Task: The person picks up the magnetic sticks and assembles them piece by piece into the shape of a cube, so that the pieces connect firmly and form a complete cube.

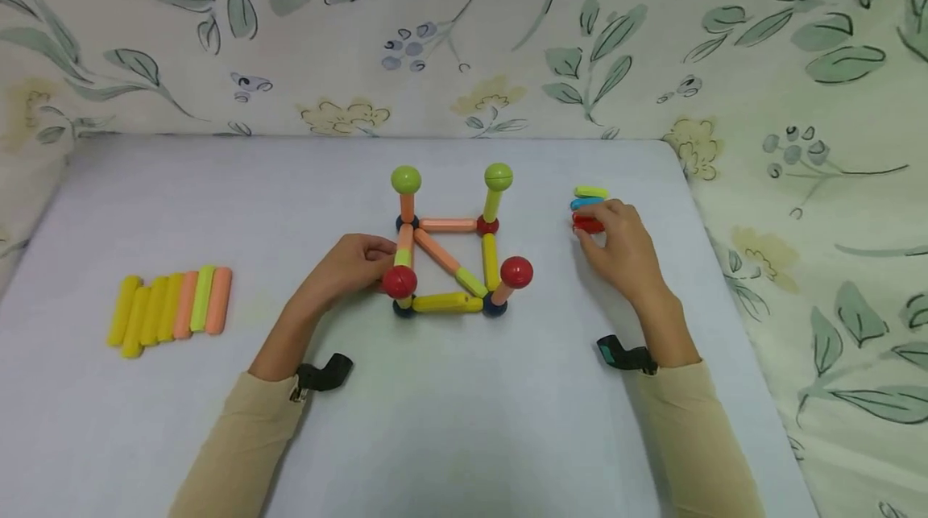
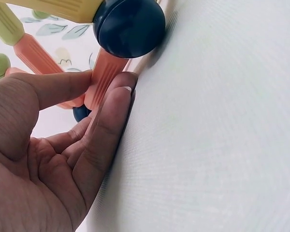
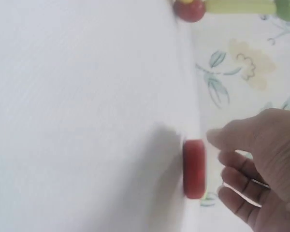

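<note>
The left hand point(image 1: 354, 264) is pinching an orange, ridged, plastic-looking rod point(image 2: 108, 75) between the thumb and the curled fingers, beside a glossy navy ball point(image 2: 130, 30). The right hand point(image 1: 622, 248) is hovering with thumb and fingers loosely bent and parted; in the right wrist view it is holding nothing and is leaving a gap to a short, rounded red rod point(image 3: 194, 169) just beside it. The held rod is forming part of a rod-and-ball frame, which is standing at the middle of a white-covered table point(image 1: 464, 421). At the frame's far corners, two uprights are carrying green balls point(image 1: 499, 176); at the near corners, two are carrying glossy red balls point(image 1: 517, 271). An orange-and-green diagonal bar point(image 1: 437, 250) is crossing the base. Beyond the red rod, a blue rod point(image 1: 586, 202) and a yellow-green rod point(image 1: 591, 192) are lying. Well to the left, a row of seven yellow, orange and green rods point(image 1: 170, 307) is lying side by side. A leaf-and-flower-patterned cloth point(image 1: 290, 59) is hanging behind the table
</note>
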The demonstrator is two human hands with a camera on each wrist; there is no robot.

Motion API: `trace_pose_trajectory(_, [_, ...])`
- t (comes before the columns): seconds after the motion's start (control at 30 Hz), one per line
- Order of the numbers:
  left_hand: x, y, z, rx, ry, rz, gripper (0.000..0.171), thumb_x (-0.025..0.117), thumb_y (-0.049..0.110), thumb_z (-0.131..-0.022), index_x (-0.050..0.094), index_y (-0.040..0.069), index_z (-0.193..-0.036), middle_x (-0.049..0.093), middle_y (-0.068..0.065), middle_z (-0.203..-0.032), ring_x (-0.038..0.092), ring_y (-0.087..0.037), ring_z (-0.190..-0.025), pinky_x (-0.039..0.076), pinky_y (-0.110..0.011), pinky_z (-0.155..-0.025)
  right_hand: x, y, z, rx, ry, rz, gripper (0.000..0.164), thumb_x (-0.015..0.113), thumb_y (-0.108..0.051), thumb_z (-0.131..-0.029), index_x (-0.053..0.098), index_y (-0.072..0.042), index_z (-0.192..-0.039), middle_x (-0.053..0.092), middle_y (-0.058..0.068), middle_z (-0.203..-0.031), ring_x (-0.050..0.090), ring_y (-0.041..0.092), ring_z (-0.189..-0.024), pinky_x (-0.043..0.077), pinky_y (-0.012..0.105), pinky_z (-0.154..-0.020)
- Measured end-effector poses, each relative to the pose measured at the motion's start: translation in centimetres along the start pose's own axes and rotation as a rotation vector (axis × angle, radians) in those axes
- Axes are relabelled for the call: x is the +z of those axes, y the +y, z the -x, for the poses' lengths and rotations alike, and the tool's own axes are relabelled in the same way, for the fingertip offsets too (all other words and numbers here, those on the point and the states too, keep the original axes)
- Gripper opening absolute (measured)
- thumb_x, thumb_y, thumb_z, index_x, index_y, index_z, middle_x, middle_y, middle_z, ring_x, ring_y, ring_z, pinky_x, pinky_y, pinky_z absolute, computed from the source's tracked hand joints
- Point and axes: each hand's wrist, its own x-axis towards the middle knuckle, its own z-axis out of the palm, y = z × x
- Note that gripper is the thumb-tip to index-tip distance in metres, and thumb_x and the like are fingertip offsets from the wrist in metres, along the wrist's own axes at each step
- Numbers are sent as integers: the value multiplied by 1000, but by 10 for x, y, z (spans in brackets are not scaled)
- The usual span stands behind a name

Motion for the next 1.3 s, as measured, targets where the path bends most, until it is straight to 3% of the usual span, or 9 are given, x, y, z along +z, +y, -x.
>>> trace_pose_trajectory(0.27, [0,-3,1,-5,-9,-5,43,62,21,-102,65,-7,-135,75,-17,-109,62,-21,-91,51,-28,-78,6,13,11,-51,-29,139,26,71,8,-92,74,6,-117,68,26,-117,59,45,-105,53,57,-91])
trace_pose_trajectory(0.43, [2,0,0,-2,-17,-12,43,62,23,-103,65,-6,-135,75,-18,-115,65,-21,-95,52,-27,-81,2,18,14,-39,-15,177,22,75,6,-92,76,3,-113,68,26,-111,58,44,-100,54,56,-86])
trace_pose_trajectory(0.57, [4,3,-1,0,-19,12,43,63,23,-103,65,-6,-135,76,-19,-114,67,-18,-88,54,-26,-78,-5,19,19,-23,-33,213,22,78,3,-91,77,1,-113,70,24,-109,61,44,-99,54,56,-84])
trace_pose_trajectory(0.73, [4,5,-1,-2,-15,67,42,63,20,-103,64,-8,-135,75,-21,-113,68,-13,-75,57,-23,-70,-6,16,24,-17,-127,182,25,78,-3,-94,75,0,-118,71,20,-114,62,39,-102,56,54,-88])
trace_pose_trajectory(0.83, [4,6,0,5,-2,76,42,64,19,-103,65,-8,-135,75,-22,-114,68,-13,-76,57,-23,-69,-5,11,30,-36,-146,131,28,79,-5,-95,74,-3,-122,71,15,-115,63,33,-104,59,53,-88])
trace_pose_trajectory(0.93, [4,5,0,10,16,68,42,65,19,-102,66,-8,-134,75,-22,-116,68,-14,-81,57,-23,-70,-7,0,37,-94,-91,71,32,81,-6,-93,74,-5,-124,73,9,-115,66,26,-102,60,47,-88])
trace_pose_trajectory(1.03, [4,5,0,5,32,61,41,65,17,-102,66,-8,-134,74,-23,-117,68,-15,-82,56,-24,-70,-16,-22,44,-167,-24,1,37,84,-5,-90,74,-8,-125,72,4,-117,67,20,-104,58,27,-93])
trace_pose_trajectory(1.17, [4,3,2,15,46,45,41,64,16,-102,65,-8,-135,73,-24,-119,69,-20,-88,56,-25,-72,-34,-61,48,-289,50,-64,38,86,-3,-87,76,-8,-122,72,2,-117,67,19,-111,43,6,-99])
trace_pose_trajectory(1.3, [5,1,1,30,72,7,41,66,16,-100,66,-6,-135,74,-22,-118,66,-25,-97,53,-27,-75,-48,-101,52,-447,73,-89,43,88,2,-82,76,-6,-122,72,5,-117,66,21,-111,49,11,-97])
